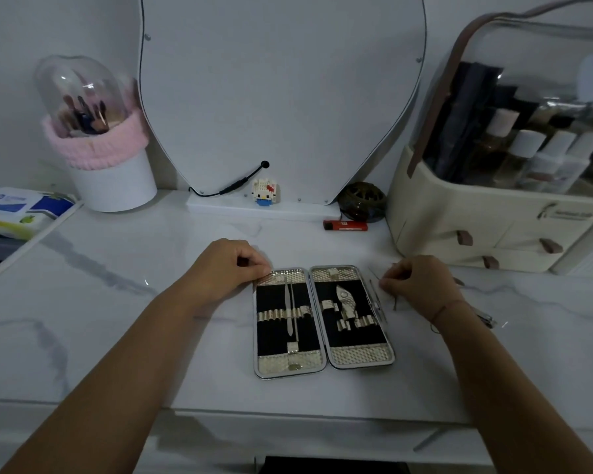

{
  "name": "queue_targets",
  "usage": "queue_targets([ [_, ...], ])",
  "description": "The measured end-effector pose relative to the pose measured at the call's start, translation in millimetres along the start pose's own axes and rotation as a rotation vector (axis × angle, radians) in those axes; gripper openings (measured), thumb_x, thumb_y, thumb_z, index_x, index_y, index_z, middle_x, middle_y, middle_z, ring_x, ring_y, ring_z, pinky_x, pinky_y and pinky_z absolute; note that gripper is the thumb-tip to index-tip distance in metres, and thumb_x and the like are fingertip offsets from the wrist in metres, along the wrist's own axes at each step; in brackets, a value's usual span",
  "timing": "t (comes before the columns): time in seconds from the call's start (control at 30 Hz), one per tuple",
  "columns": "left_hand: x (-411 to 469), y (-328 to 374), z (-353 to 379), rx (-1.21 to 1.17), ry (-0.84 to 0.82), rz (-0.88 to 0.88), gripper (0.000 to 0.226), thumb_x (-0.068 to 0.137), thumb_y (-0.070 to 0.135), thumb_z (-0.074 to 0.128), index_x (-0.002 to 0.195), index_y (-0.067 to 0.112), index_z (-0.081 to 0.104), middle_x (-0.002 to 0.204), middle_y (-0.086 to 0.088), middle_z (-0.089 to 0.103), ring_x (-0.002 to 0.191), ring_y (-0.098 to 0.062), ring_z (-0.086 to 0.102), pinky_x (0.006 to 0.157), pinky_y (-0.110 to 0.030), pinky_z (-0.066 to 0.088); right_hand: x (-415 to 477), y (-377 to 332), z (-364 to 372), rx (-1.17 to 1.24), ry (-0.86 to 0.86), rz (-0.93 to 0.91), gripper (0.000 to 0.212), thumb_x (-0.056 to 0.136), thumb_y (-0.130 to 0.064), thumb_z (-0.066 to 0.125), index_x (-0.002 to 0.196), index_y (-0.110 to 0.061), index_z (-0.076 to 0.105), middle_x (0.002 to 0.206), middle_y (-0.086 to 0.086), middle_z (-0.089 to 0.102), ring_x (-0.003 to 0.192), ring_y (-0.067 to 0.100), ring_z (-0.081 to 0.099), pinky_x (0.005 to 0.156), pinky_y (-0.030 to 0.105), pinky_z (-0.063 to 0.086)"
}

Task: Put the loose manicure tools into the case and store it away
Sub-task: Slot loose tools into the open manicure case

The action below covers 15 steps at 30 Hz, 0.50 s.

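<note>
- The right grip (421, 285) sits just beside the case's far right corner. Its fingers are curled, with the tips down at a thin steel pick (374, 276). I cannot tell whether the pinch has closed on it.
- The left grip (230, 265) is curled at the case's far left corner. Thumb and forefinger appear to pinch the rim and pin it down.
- The case (360, 355) lies open and flat on the worktop (117, 319), between the two grips.
- To do this step well:
  - Take one tool at a time, because slim steel is likely to skate on the smooth top.
  - Lift it by one end and feed it lengthwise under a free elastic loop.
  - Keep the left grip bearing on the rim so the case cannot slide.
- Counted in the case: one case with two halves.
  - The left half holds two slender tools (290, 302).
  - The right half holds one broad nipper (344, 302).
- Counted loose, all on the case's right side:
  - the pick;
  - a tweezer-like piece (377, 304) along the case's right edge;
  - a steel clipper (488, 321) beyond the right wrist, partly hidden;
  - a thin brownish stick (394, 302), which I cannot identify.
- One organiser (493, 227) stands to the right of the case and beyond it, showing three drawer pulls. It is probably where the case goes.
</note>
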<state>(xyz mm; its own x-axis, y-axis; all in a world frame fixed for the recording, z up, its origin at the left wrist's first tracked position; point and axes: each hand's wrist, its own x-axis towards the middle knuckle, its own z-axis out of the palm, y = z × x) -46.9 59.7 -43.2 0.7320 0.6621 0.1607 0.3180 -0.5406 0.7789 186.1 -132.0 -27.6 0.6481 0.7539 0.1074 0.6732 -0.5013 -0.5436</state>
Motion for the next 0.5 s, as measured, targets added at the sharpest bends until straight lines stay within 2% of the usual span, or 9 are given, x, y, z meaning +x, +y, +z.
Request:
queue_targets([
  [0.13, -0.3, -2.5, -2.4, 0.022, 0.037, -0.014, 0.008, 0.077, 0.018, 0.075, 0.073, 0.024, 0.075, 0.077, 0.01, 0.069, 0.071, 0.001, 0.06, 0.065, -0.005, 0.039, -0.8, -5.7, -4.2, -0.066, -0.061, -0.009, 0.012, 0.08, -0.018, 0.067, 0.074, -0.008, 0.071, 0.06, -0.005, 0.058, 0.056, 0.002, 0.049, 0.051, 0.015, 0.032],
  [0.33, 0.2, -2.8, -2.1, 0.025, 0.043, -0.036, 0.005, 0.078, 0.019, 0.075, 0.074, 0.022, 0.075, 0.079, 0.01, 0.069, 0.072, 0.0, 0.06, 0.064, -0.004, 0.039, 5.0, -14.0, -3.9, -0.21, -0.209, -0.005, 0.022, 0.088, -0.017, 0.055, 0.084, -0.002, 0.071, 0.071, 0.007, 0.065, 0.062, 0.014, 0.056, 0.061, 0.024, 0.043],
  [0.4, 0.0, -2.7, -2.3, 0.017, 0.043, -0.039, 0.005, 0.078, 0.018, 0.075, 0.074, 0.022, 0.075, 0.078, 0.01, 0.069, 0.07, 0.002, 0.06, 0.064, -0.003, 0.039, 4.2, -13.2, -4.1, -0.166, -0.184, -0.047, 0.024, 0.089, -0.014, 0.051, 0.083, 0.003, 0.067, 0.073, 0.011, 0.065, 0.064, 0.017, 0.055, 0.056, 0.02, 0.042],
  [0.5, 0.1, -2.6, -1.7, 0.009, 0.042, -0.045, 0.003, 0.078, 0.018, 0.075, 0.075, 0.02, 0.075, 0.077, 0.011, 0.068, 0.068, 0.005, 0.058, 0.064, -0.003, 0.039, 1.1, -13.1, -7.2, 0.043, -0.15, -0.094, 0.018, 0.09, -0.014, 0.051, 0.08, -0.004, 0.062, 0.063, -0.001, 0.055, 0.059, 0.013, 0.051, 0.053, 0.017, 0.037],
])
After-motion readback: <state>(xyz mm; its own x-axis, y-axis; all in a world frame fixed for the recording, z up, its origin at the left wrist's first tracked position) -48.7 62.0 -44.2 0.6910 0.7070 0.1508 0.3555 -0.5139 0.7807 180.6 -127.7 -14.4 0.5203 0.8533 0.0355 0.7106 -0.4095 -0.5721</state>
